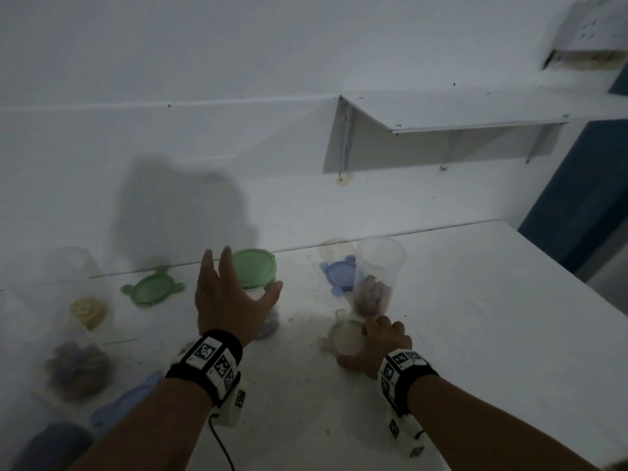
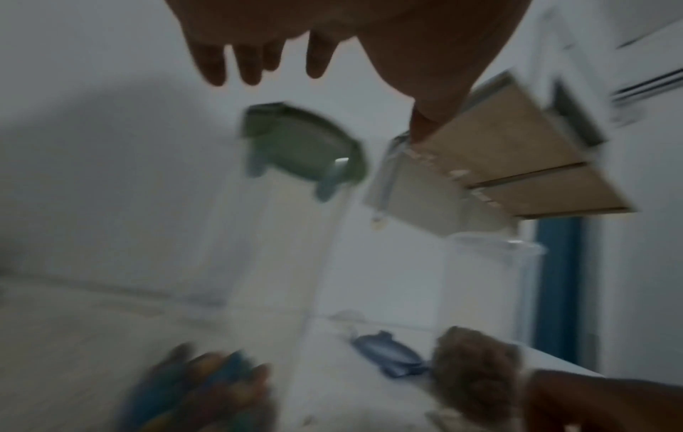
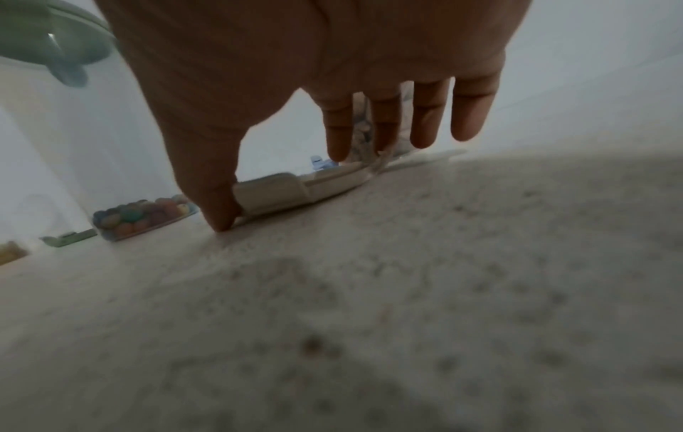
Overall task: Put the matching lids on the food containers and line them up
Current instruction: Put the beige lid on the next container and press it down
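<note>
Left of the green-lidded container: loose green lid. Right of it: blue lid, open container of brownish pieces. Left hand spread wide beside it; right hand, fingers straight, thumb against white lid.

The white table is speckled with small dark crumbs and smudges and meets a white wall at its far edge. On that wall, above the table's right part, hangs a white shelf on angled brackets. Higher still, above the shelf's right end, sits a blurred white socket plate. Beside the table's right end stands a dark blue panel.
</note>
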Demonstrator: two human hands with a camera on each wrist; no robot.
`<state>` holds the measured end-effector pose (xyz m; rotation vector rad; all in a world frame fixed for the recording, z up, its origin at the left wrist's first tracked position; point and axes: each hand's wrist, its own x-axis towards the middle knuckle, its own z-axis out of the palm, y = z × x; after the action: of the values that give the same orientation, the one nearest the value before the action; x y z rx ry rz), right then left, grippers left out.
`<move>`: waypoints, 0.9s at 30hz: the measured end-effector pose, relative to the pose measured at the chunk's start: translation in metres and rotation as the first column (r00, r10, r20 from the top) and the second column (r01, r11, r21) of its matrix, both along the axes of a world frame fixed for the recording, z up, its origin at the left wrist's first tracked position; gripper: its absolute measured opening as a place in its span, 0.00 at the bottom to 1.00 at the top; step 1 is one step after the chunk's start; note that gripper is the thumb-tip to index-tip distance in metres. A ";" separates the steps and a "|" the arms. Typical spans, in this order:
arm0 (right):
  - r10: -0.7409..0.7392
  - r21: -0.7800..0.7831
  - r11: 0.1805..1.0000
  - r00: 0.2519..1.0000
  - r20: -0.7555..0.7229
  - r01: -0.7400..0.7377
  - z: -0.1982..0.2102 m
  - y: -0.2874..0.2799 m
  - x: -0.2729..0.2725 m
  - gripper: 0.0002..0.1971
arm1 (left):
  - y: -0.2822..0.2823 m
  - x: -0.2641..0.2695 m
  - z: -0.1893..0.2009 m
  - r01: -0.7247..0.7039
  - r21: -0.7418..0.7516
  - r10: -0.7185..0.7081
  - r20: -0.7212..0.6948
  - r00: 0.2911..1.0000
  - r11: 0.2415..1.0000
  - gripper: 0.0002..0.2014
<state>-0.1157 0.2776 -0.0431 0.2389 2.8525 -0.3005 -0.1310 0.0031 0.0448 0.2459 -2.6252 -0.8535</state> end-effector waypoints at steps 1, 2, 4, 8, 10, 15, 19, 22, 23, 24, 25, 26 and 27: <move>0.014 0.006 1.000 1.000 -0.021 -0.014 0.000 0.001 0.001 0.55 | 0.010 0.006 0.005 0.006 -0.030 -0.009 -0.101 0.995 1.000 0.49; 0.018 -0.008 1.000 0.999 -0.045 -0.018 -0.001 0.003 0.003 0.55 | 0.022 0.011 0.009 0.037 -0.065 -0.049 -0.193 0.980 0.997 0.43; 0.010 -0.101 0.995 0.996 -0.091 -0.019 -0.003 0.008 0.007 0.57 | 0.047 0.016 0.012 0.155 -0.126 -0.185 -0.282 0.941 0.980 0.34; 0.046 -0.291 0.955 0.996 -0.076 -0.066 0.003 0.035 0.012 0.58 | 0.099 0.004 0.003 0.424 0.024 -0.411 -0.201 0.889 0.905 0.27; 0.057 -0.364 0.927 0.994 -0.088 -0.085 0.012 0.057 0.013 0.56 | 0.123 -0.003 0.002 0.444 0.153 -0.436 -0.089 0.896 0.883 0.26; 0.122 -0.392 0.903 0.980 -0.158 -0.176 0.046 0.125 0.004 0.51 | 0.165 -0.039 -0.010 0.330 0.327 -0.408 0.208 0.889 0.886 0.54; 0.137 -0.375 0.901 0.964 -0.227 -0.216 0.083 0.166 -0.015 0.53 | 0.194 -0.063 -0.017 0.262 0.391 -0.374 0.245 0.894 0.882 0.66; 0.124 -0.394 0.889 0.951 -0.283 -0.234 0.100 0.183 -0.035 0.54 | 0.210 -0.074 -0.020 0.232 0.427 -0.347 0.216 0.913 0.874 0.65; 0.121 -0.393 0.887 0.945 -0.304 -0.241 0.102 0.186 -0.043 0.55 | 0.213 -0.075 -0.020 0.226 0.448 -0.347 0.208 0.914 0.865 0.64; 0.126 -0.384 0.888 0.937 -0.326 -0.253 0.105 0.188 -0.051 0.54 | 0.216 -0.074 -0.019 0.220 0.465 -0.347 0.206 0.915 0.857 0.62; 0.136 -0.370 0.890 0.930 -0.341 -0.266 0.107 0.188 -0.058 0.53 | 0.217 -0.071 -0.017 0.217 0.473 -0.346 0.203 0.916 0.854 0.60; 0.146 -0.356 0.893 0.925 -0.351 -0.276 0.110 0.188 -0.065 0.51 | 0.217 -0.068 -0.016 0.216 0.472 -0.342 0.199 0.918 0.855 0.58; 0.152 -0.352 0.892 0.921 -0.358 -0.283 0.113 0.187 -0.071 0.50 | 0.214 -0.062 -0.015 0.219 0.473 -0.340 0.187 0.922 0.854 0.58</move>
<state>-0.1871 0.4647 0.0699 -0.2395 3.0006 -0.9357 -0.1928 0.2171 0.0294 0.0910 -2.7118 -1.6332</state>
